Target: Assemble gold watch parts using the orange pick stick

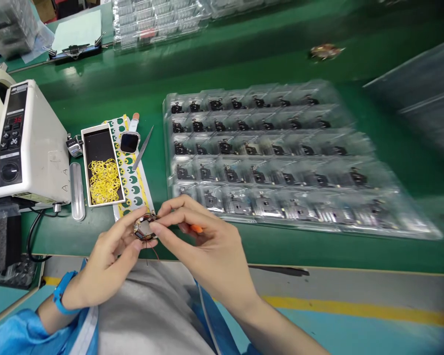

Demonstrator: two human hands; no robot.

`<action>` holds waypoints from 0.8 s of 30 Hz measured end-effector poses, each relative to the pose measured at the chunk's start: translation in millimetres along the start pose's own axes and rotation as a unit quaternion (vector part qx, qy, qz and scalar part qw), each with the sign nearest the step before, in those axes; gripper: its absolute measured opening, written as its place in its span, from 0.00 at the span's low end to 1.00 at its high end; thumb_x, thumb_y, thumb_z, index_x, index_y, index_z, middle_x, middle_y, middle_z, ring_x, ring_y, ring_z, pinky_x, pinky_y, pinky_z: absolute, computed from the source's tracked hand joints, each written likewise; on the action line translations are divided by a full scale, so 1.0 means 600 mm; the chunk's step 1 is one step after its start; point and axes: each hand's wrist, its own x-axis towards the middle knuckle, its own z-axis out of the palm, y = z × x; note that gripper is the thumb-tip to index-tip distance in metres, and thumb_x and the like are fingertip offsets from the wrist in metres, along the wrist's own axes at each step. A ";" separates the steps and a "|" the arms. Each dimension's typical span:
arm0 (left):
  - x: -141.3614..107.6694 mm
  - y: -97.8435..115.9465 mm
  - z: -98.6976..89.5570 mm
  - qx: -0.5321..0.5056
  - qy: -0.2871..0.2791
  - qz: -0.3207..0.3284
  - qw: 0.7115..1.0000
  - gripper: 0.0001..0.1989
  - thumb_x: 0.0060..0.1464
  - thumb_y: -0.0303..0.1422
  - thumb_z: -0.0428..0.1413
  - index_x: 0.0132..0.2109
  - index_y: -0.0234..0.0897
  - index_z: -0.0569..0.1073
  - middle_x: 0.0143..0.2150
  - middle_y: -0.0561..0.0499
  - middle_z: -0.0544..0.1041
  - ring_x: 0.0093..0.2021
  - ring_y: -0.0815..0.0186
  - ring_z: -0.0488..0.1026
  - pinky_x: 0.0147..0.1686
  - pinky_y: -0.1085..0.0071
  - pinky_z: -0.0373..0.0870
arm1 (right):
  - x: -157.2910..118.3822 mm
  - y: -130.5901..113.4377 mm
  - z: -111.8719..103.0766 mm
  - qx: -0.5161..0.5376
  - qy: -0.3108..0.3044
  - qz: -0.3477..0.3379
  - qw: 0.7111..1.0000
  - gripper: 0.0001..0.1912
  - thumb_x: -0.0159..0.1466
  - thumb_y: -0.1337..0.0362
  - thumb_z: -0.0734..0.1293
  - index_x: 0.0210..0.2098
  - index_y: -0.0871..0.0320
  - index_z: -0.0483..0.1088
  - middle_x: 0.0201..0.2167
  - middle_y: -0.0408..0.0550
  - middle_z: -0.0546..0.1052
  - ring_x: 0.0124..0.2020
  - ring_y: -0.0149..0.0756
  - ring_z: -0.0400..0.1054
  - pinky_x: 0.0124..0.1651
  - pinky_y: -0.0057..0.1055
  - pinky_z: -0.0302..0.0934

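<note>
"Green surface (299,251) fills most of the frame. What's nearest?"

"Both hands, lower centre, meeting around a small round electronic part (144,230) with thin wires dangling below."

"How is the left hand's (109,264) grip?"

"Thumb and fingers pinch the part's left side and rim."

"And the right hand (210,246)?"

"Thumb and forefinger tips drawn close together at the part's right edge, thumb touching its grey face; I can't tell whether they pinch it. Something orange (196,228) shows behind the fingers."

"Beyond them?"

"Centre left, a white box (86,170) of yellow rings (104,181); centre right, a clear tray (422,230) with dark parts; upper left, a clipboard (77,30)."
</note>
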 end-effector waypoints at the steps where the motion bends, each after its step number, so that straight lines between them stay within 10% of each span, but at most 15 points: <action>1: 0.001 0.002 0.002 -0.012 0.007 0.005 1.000 0.20 0.63 0.34 0.56 0.61 0.47 0.72 0.49 0.47 0.80 0.48 0.59 0.78 0.53 0.61 0.76 | -0.001 0.000 0.002 -0.012 0.005 -0.009 1.000 0.08 0.59 0.69 0.69 0.24 0.55 0.74 0.29 0.45 0.73 0.29 0.33 0.69 0.29 0.27 0.66; 24: 0.036 -0.001 0.029 -0.039 0.165 0.027 0.985 0.14 0.51 0.38 0.65 0.42 0.38 0.74 0.32 0.50 0.83 0.31 0.62 0.80 0.33 0.68 0.79 | -0.006 0.015 0.022 -0.196 0.017 -0.140 0.970 0.04 0.66 0.69 0.66 0.40 0.55 0.67 0.37 0.47 0.72 0.36 0.36 0.71 0.33 0.30 0.65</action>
